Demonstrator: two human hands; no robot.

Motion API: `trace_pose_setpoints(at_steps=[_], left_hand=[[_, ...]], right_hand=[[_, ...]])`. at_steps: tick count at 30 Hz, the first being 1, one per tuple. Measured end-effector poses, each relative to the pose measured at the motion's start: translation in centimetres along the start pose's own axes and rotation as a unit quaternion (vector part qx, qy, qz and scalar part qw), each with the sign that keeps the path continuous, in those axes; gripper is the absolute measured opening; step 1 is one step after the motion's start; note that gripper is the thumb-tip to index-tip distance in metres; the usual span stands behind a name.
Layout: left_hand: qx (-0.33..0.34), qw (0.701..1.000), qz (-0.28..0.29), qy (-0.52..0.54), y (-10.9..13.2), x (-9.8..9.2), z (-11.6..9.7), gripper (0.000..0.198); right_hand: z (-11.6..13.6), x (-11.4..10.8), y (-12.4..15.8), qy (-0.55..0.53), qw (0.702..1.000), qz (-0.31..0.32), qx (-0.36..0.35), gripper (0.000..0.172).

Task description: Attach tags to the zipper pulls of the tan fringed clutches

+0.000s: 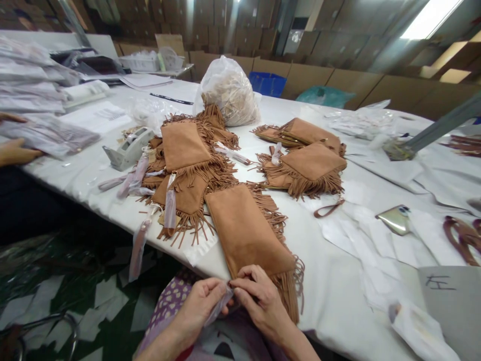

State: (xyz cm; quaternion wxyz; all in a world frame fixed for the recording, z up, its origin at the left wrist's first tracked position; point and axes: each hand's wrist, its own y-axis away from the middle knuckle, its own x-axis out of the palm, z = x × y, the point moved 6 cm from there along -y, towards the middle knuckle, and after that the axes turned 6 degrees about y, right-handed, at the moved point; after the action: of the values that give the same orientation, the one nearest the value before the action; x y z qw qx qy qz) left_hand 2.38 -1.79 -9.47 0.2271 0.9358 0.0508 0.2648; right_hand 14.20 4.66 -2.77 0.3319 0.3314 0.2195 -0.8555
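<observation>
Near the table's front edge, my left hand [205,301] pinches a small strip in clear plastic [221,306]. My right hand [259,296] is closed beside it, its fingertips on a small dark piece at the strip's top, by the lower corner of a brown fringed pouch [248,225]. That pouch lies flat with its fringe to the right. To its left, more fringed pouches [186,145] are piled, with plastic-wrapped straps [170,203] hanging from them. Another stack of fringed pouches [313,160] lies at the back right.
A tape dispenser [130,148] and a bulging plastic bag [229,90] stand behind. At right lie a strap loop [328,208], a phone [394,219] and white papers. Another person's hands [17,150] touch a wrapped pack at far left.
</observation>
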Motion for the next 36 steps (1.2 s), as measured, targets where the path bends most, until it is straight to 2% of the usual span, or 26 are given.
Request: trace_pose_setpoints(at_steps=[6,10,13,17,21,23,26,28,30,32,36], left_hand=[[-0.014,0.999,0.039,0.013,0.5,0.1,-0.4,0.033],[-0.011,0.998,0.055,0.012,0.6,0.4,-0.4,0.029],[0.002,0.997,0.06,-0.046,0.5,0.3,-0.7,0.025],[0.017,0.987,0.036,-0.154,0.5,-0.3,-1.7,0.015],[0.057,0.967,0.03,-0.246,0.6,-0.9,-2.5,0.017],[0.061,0.968,0.046,-0.239,0.6,-1.2,-2.3,0.02],[0.047,0.975,0.073,-0.204,0.6,-1.6,-1.8,0.025],[0.032,0.979,0.086,-0.184,0.6,-1.6,-1.5,0.028],[0.013,0.982,0.097,-0.161,0.5,-1.6,-1.2,0.031],[0.003,0.984,0.105,-0.144,0.6,-1.5,-1.2,0.031],[0.011,0.982,0.103,-0.157,0.6,-1.4,-1.4,0.029]], right_hand=[[0.2,0.7,0.5,0.082,0.996,-0.018,-0.023,0.018],[0.7,0.8,0.9,0.085,0.994,-0.049,-0.045,0.015],[0.8,0.9,1.0,0.056,0.997,-0.046,-0.023,0.008],[0.6,0.7,0.8,-0.008,0.999,-0.039,0.02,0.01],[-0.5,-0.8,0.8,-0.096,0.987,-0.104,0.08,0.018],[-0.8,-1.1,0.8,-0.112,0.983,-0.113,0.09,0.02],[-0.2,-0.5,0.7,-0.074,0.993,-0.056,0.068,0.019],[0.3,0.0,0.9,-0.03,0.997,-0.036,0.057,0.012],[0.7,0.5,1.1,0.011,0.998,-0.037,0.05,0.007],[1.0,0.9,1.3,0.037,0.998,-0.042,0.043,0.014],[1.4,1.1,1.0,0.067,0.995,-0.056,0.037,0.01]])
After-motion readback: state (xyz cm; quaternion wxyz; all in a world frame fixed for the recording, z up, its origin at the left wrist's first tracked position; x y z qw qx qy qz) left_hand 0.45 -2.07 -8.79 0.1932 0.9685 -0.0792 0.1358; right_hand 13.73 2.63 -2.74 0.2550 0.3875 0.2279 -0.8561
